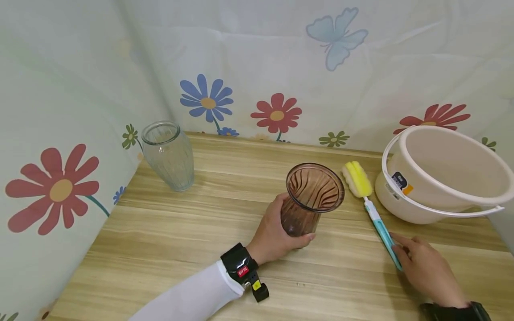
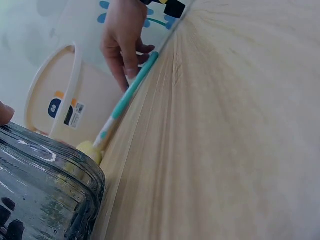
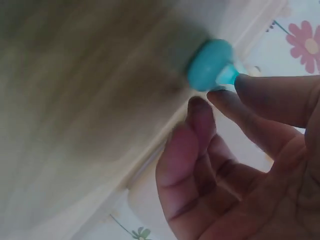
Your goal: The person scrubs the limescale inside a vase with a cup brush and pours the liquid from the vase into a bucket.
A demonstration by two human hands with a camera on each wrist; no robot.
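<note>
My left hand (image 1: 277, 236) grips the lower part of a brownish-purple glass vase (image 1: 315, 189), wide-rimmed and ribbed, standing near the middle of the table. In the left wrist view, the glass base (image 2: 50, 185) of this vase fills the lower left corner. To its right lies a sponge bottle brush (image 1: 381, 232) with a yellow head and a teal and white handle. My right hand (image 1: 427, 267) pinches that handle near its lower end between thumb and forefinger. The right wrist view shows the teal handle end (image 3: 210, 67) at the fingertips, with the other fingers loosely bent.
A clear glass vase (image 1: 168, 156) stands at the back left of the wooden table (image 1: 225, 214). At the right is a pale pink bucket (image 1: 409, 205), its white handle (image 1: 449, 214) hanging down in front. A flower-printed curtain (image 1: 257, 58) borders the back and left.
</note>
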